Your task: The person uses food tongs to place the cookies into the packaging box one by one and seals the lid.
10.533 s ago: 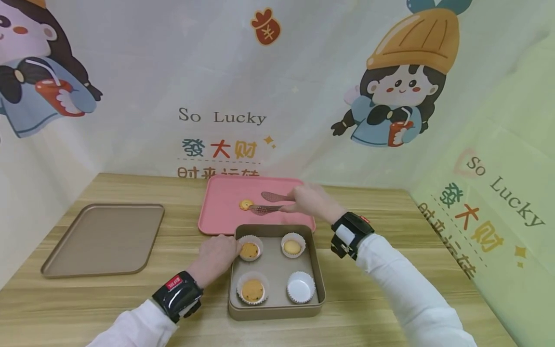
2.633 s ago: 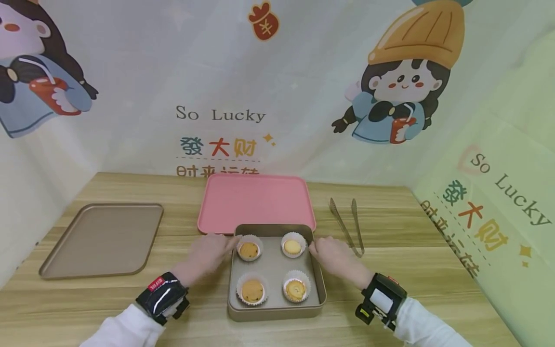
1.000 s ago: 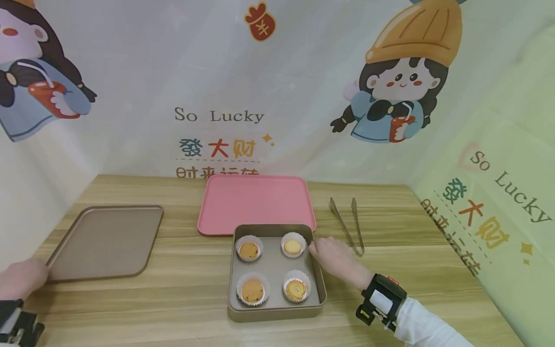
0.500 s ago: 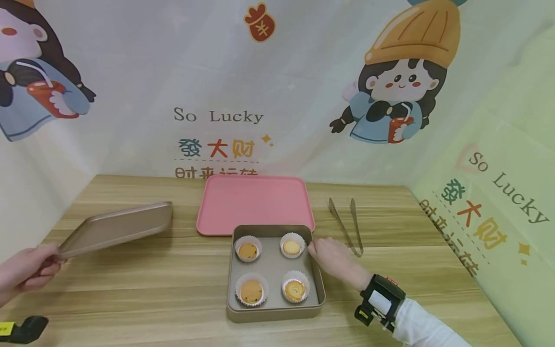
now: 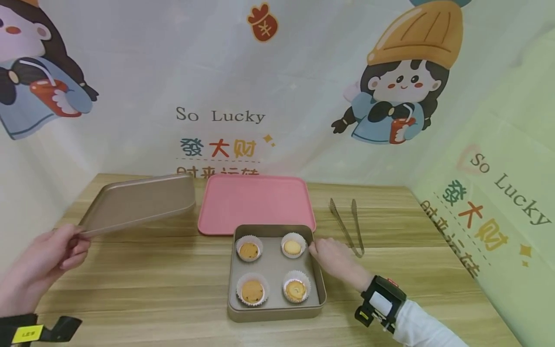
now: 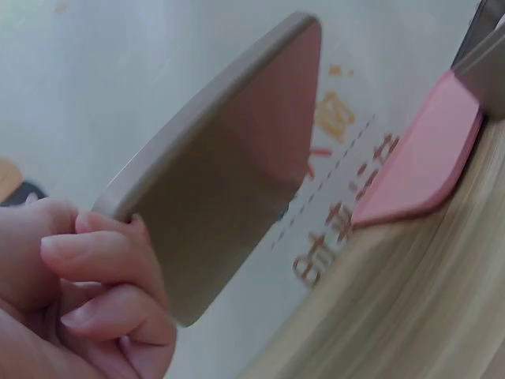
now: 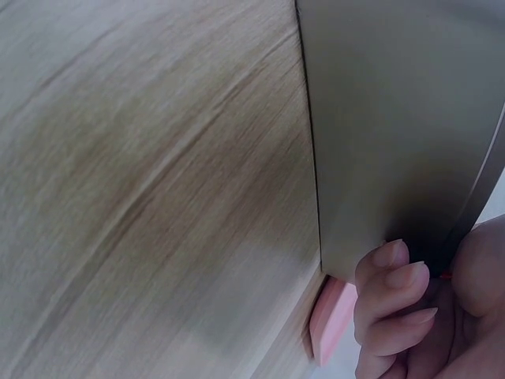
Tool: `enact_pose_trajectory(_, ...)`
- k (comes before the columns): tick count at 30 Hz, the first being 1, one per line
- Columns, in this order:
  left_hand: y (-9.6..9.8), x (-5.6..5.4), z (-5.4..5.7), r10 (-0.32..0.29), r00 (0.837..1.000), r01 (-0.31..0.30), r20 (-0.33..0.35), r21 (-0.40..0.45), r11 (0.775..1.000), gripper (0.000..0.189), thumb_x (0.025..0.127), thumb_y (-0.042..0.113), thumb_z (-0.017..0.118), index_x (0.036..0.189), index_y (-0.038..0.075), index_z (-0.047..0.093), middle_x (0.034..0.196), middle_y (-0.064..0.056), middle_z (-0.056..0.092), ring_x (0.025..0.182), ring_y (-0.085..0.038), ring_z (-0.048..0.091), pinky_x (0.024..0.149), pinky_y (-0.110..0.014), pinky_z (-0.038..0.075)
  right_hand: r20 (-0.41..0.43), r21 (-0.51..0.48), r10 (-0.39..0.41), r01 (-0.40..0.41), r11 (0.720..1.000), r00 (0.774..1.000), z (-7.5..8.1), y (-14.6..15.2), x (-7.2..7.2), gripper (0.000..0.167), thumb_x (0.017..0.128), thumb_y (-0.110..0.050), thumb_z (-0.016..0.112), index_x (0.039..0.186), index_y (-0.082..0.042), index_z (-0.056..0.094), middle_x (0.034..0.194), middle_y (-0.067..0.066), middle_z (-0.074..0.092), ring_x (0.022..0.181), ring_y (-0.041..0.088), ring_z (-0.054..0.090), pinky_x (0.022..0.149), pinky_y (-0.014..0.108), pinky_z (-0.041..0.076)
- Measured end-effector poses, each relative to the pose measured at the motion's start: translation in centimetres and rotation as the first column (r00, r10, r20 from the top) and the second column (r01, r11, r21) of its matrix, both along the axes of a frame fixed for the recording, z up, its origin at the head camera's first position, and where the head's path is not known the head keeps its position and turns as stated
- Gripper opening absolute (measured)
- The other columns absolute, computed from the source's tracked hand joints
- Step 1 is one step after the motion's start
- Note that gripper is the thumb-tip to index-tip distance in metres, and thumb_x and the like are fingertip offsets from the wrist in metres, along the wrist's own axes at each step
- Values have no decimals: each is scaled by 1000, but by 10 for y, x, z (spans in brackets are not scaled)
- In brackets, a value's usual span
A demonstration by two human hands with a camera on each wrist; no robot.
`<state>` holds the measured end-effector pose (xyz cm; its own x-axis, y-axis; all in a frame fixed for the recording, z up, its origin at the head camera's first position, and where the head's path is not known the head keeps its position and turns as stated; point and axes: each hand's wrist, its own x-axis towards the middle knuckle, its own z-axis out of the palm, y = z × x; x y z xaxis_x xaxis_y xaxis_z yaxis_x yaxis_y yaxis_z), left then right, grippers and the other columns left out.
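Observation:
My left hand [image 5: 47,260] grips a shallow bronze-brown tin lid [image 5: 143,202] by its near left corner. The lid is tilted and raised off the table, its hollow side up; in the left wrist view the flat underside of the lid [image 6: 237,166] shows, with curled fingers [image 6: 110,253] below its edge. A matching square tin [image 5: 273,270] stands in front of me, holding cookies in white paper cups, one near each corner. My right hand [image 5: 340,262] holds the right wall of the tin near its far corner, fingers bent against the outer side [image 7: 379,158].
A pink tray [image 5: 256,202] lies behind the tin, close to its back wall. Metal tongs [image 5: 349,229] lie spread on the wooden table [image 5: 165,289] beyond my right hand. A printed cloth [image 5: 303,86] hangs behind the table.
My left hand left the tin, took hold of the lid, and lifted it up and to the right. Before that, the last cookie went into its cup and the tongs were laid down.

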<state>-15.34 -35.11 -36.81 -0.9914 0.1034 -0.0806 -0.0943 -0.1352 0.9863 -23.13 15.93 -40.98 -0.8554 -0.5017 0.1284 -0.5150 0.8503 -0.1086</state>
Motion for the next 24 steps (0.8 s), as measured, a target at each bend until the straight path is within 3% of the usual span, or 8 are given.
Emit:
enact_pose_trajectory(6,60,-9,15,91,994,-91,-59,-1,996,30,97,17,37,77,1,53,61,-1,43,44,-10,39,42,-24,30,0,-16,-29,29,999,1000,-2,1,-1,31,91,-11,46,61,-12,37,51,1,36,45,16,43,35,33,37)
enact_pose_trajectory(10,102,-17,19,121,987,-123,-106,-17,992,30,97,17,40,76,0,53,59,0,43,44,-8,38,41,-21,30,1,-29,-20,20,999,1000,-2,2,0,31,91,-11,45,62,-12,37,51,1,36,46,15,42,35,33,37)
enact_pose_trajectory(18,177,-34,12,116,989,-123,-92,-80,989,28,95,10,35,73,0,49,58,-1,41,44,-7,35,41,-18,30,35,-62,-57,59,996,998,-2,2,-2,33,93,-15,44,61,-13,38,51,0,36,46,15,42,37,33,37)
enact_pose_trajectory(24,208,-38,8,119,989,-126,-88,-80,989,26,93,8,36,69,2,44,56,-3,40,42,-8,34,41,-19,27,68,-89,-96,102,991,993,-3,2,-2,36,94,-19,43,59,-12,38,50,1,36,45,16,41,37,33,35)
